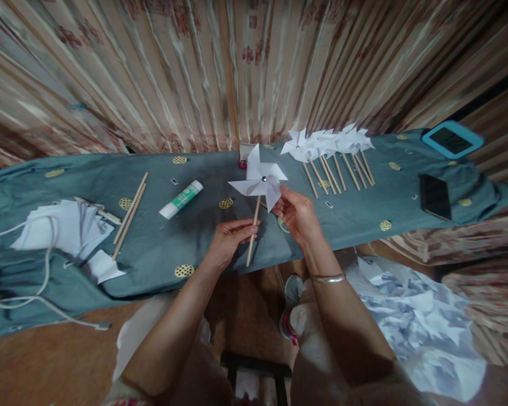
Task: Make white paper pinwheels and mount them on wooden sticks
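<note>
One white folded-paper pinwheel [264, 179] is held above the grey-green cloth-covered tabletop [198, 231], between both hands; too firm a press from the right hand [296, 213] could crease a blade, and a slack hold on the pale round wooden stick [251, 248] might let it twist or tip. The grip of the left hand [232, 238] is pinched, thumb and fingers around the stick below the blades. The right grip is nearly closed, fingertips at the lower right blade; whether they squeeze it, I cannot tell.
</note>
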The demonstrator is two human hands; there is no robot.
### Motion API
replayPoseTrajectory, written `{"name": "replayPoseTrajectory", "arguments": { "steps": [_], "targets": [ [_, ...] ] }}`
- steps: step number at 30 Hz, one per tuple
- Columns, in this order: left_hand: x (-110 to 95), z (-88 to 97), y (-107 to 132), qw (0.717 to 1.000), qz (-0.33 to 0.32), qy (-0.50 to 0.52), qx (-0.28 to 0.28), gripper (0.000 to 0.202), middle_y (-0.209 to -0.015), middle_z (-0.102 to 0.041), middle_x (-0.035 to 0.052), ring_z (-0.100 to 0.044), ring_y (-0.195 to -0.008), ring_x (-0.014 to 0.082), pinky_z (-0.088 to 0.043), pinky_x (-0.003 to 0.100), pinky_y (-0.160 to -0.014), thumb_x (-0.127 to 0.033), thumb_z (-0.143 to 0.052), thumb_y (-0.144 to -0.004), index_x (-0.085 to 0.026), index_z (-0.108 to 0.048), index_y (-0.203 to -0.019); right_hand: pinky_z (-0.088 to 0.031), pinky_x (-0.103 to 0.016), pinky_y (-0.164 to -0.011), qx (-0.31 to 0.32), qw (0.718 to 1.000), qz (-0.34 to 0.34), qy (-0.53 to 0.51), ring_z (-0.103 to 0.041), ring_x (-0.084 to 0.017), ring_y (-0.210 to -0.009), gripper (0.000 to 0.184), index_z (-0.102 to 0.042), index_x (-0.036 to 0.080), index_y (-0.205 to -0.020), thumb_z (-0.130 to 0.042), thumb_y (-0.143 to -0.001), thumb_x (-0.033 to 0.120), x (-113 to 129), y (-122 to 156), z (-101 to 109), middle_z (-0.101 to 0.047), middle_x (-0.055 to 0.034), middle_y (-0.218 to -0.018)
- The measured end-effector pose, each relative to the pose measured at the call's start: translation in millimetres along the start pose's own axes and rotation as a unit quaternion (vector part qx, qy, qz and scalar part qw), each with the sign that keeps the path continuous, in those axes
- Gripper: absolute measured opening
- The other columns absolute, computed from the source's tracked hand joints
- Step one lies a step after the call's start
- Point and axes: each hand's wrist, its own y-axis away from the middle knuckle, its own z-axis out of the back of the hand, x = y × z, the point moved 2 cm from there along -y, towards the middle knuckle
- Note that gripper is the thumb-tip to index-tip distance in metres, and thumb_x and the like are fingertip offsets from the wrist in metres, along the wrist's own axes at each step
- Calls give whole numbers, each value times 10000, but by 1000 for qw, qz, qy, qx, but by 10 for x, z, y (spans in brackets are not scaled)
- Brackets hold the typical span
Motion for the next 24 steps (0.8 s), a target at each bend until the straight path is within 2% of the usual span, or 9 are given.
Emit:
{"name": "replayPoseTrajectory", "arguments": {
  "steps": [12,18,24],
  "targets": [
    [-2,10,-5,1000,-5,3,-16,354,-744,-753,38,-610,-611,107,-511,237,-642,-351,-916,-486,-190,-806,-781,-434,-184,-492,25,1000,-16,-8,-573,-68,-528,290,-696,187,-656,-866,-575,407,-70,39,-61,-669,32,-591],
    [0,-5,-10,1000,-4,15,-22,365,-676,-735,25,-607,-581,93,-512,215,-618,-349,-928,-451,-191,-804,-756,-446,-201,-526,22,1000,-21,4,-573,-75,-534,314,-708,176,-640,-873,-547,427,-82,52,-87,-697,11,-615],
    [10,-6,-15,1000,-9,14,-24,370,-687,-743,34,-619,-586,101,-516,219,-614,-357,-933,-443,-195,-805,-749,-448,-200,-533,19,999,-23,10,-574,-78,-544,329,-716,184,-620,-882,-524,451,-87,68,-103,-698,7,-608]
  ]
}}
